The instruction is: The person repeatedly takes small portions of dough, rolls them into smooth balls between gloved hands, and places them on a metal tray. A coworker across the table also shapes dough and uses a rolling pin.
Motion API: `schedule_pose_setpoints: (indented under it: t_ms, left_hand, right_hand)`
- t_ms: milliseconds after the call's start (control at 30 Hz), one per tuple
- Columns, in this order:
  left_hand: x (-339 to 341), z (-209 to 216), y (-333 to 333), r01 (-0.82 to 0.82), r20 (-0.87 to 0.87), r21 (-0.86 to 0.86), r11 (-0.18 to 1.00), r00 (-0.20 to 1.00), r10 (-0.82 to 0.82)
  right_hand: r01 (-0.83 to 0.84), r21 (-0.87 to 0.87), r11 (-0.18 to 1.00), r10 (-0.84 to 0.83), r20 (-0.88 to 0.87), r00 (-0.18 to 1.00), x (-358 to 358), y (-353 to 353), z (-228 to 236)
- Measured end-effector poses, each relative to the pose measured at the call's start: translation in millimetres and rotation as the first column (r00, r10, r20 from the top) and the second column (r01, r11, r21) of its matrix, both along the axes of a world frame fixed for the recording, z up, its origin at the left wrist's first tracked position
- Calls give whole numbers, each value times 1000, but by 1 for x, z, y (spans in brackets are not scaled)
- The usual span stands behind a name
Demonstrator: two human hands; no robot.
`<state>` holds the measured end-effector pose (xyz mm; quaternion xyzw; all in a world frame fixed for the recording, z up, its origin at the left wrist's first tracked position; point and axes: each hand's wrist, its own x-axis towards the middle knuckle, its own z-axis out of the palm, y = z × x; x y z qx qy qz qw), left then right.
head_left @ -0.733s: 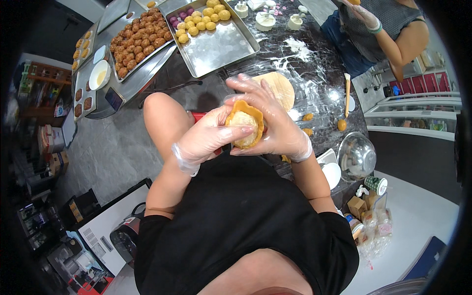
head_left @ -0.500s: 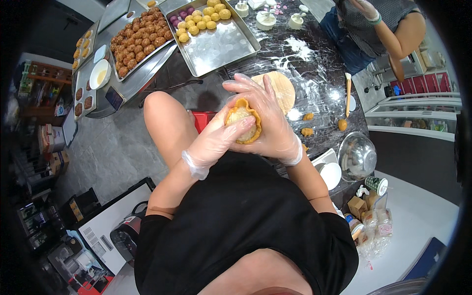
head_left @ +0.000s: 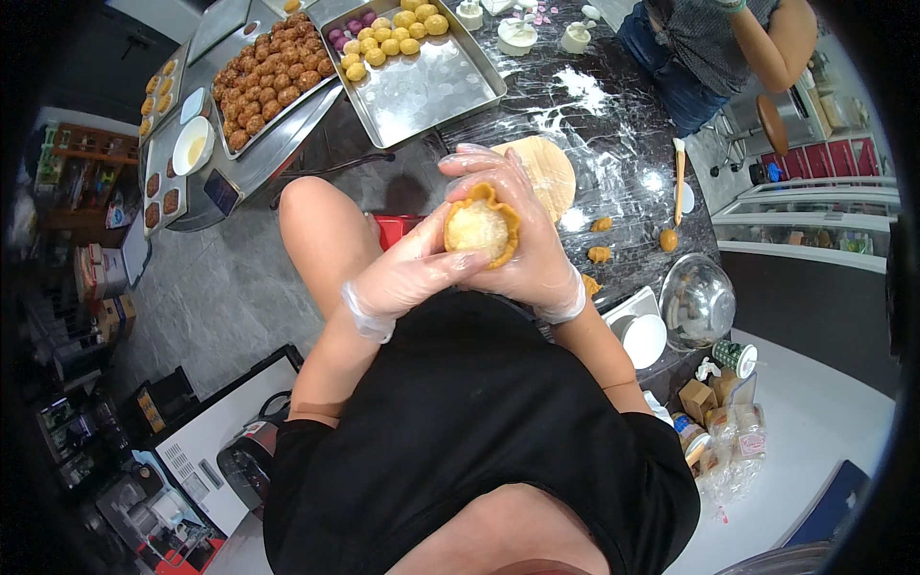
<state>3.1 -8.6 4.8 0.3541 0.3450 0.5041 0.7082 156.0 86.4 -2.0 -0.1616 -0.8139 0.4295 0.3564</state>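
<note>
Both my hands wear clear plastic gloves and meet above my lap. Between them is a golden-brown dough wrapper (head_left: pixel 513 241) with a wavy raised rim, cupped around a pale, crumbly ball of filling (head_left: pixel 476 233). My left hand (head_left: pixel 407 276) grips the wrapper from the left, its thumb lying along the lower edge. From behind and the right, my right hand (head_left: pixel 539 247) supports it, fingers curled around its far side. The filling's top is uncovered; the wrapper's underside is hidden by my hands.
A round wooden board (head_left: pixel 548 177) lies on the dark, floured table beyond my right hand. Dough scraps (head_left: pixel 600 254), a brush (head_left: pixel 680 182) and a metal bowl (head_left: pixel 698 302) are at right. A metal tray (head_left: pixel 431 91) holds yellow and purple balls; brown balls (head_left: pixel 264 84) fill another. A co-worker (head_left: pixel 709 62) stands at far right.
My left thumb has slid from the middle of the filling to the wrapper's lower edge, showing more filling. The wrapper is turned and tilted more toward view. The co-worker's raised hand has moved up.
</note>
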Motion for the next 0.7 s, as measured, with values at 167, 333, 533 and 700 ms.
schedule_pose_setpoints:
  t_ms: [167,333,533,700]
  left_hand:
    - [4,11,-1,29,-32,-91,995,999,-33]
    - [-4,26,0,81,-93,-186,979,991,-99]
    - [-6,29,1,88,-260,-227,970,954,-147]
    - [-9,18,0,46,-287,-183,982,953,-98]
  right_hand:
    - [-130,49,990,124,110,986,8,9,17]
    - [-128,115,985,116,107,987,4,6,18]
    - [-196,77,978,191,70,979,0,3,17]
    - [-94,134,987,76,131,988,-4,-5,18]
